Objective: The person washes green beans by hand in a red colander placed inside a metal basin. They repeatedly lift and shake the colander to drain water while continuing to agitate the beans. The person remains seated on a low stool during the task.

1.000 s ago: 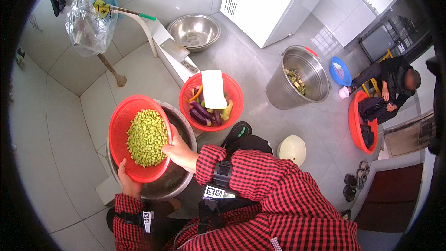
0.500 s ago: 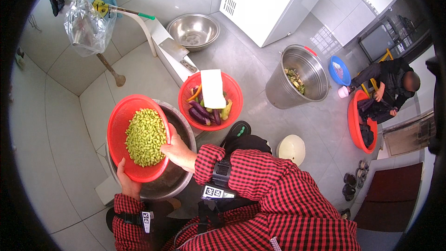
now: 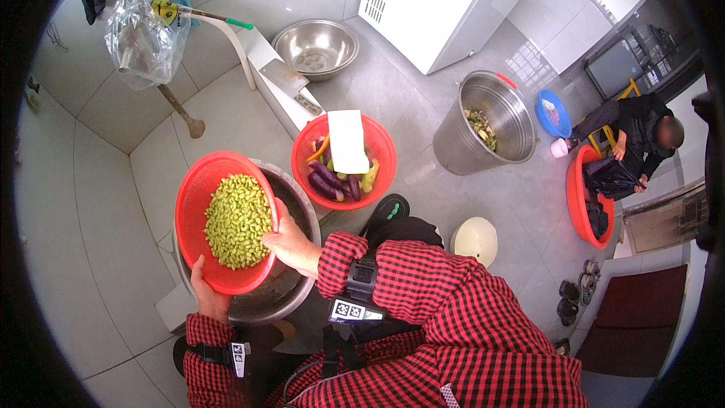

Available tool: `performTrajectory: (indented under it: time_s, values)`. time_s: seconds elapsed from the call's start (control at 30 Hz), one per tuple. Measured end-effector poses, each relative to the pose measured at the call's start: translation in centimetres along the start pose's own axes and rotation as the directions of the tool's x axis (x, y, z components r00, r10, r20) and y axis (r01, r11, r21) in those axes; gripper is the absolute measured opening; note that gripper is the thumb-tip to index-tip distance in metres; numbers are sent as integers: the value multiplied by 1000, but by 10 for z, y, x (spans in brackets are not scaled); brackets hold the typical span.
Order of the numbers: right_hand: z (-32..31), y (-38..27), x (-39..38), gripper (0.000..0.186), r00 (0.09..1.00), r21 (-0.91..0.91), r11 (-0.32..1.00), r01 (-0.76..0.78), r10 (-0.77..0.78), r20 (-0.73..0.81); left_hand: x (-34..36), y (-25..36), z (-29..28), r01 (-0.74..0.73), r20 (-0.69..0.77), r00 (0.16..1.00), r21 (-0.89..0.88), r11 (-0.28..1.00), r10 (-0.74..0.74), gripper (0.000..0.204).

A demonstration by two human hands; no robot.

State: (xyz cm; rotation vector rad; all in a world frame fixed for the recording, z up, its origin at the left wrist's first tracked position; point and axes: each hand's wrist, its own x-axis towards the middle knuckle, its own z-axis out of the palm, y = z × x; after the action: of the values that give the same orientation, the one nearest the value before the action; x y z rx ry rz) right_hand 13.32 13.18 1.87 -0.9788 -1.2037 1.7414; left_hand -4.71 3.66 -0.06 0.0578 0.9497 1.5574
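Between my hands is a red plastic colander [image 3: 190,211], tilted and holding a heap of green shelled beans [image 3: 238,223]. My left hand [image 3: 211,292] grips its near rim from below, fingers partly hidden behind it. On the right rim my right hand [image 3: 291,243] is closed, thumb on the inside. A large metal basin [image 3: 298,204] sits beneath the colander, which covers much of it. Just beyond to the right stands a red basket [image 3: 385,151] with purple eggplants [image 3: 327,176], other vegetables and a white rectangular block [image 3: 347,142] on top.
A cleaver [image 3: 284,75] lies on a low ledge near an empty steel bowl [image 3: 317,49]. To the right stand a metal bucket [image 3: 461,143] of scraps and a cream bowl [image 3: 476,243]. Farther right a person [image 3: 642,136] handles dark cloth over a red tub [image 3: 578,204].
The colander and both my hands stay almost where they were. At the right, the other person's hands and the dark cloth have shifted slightly.
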Motion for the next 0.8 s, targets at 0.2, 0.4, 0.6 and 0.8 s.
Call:
performTrajectory:
  time_s: [0.2,0.4,0.6,0.8]
  values:
    - [2,-2,-1,62,999,60,998,-32,33,-6,-1,0,3,-14,-3,1000,9,1000,15,48]
    - [0,-1,-2,60,999,5,999,40,-40,-10,-2,-2,5,-30,4,1000,17,999,30,49]
    - [0,-6,-2,59,999,67,997,28,-30,22,0,-3,2,-22,-13,1000,25,999,22,49]
    - [-1,-4,-3,69,991,163,983,83,-99,93,-3,-6,1,-57,47,997,-3,998,57,49]
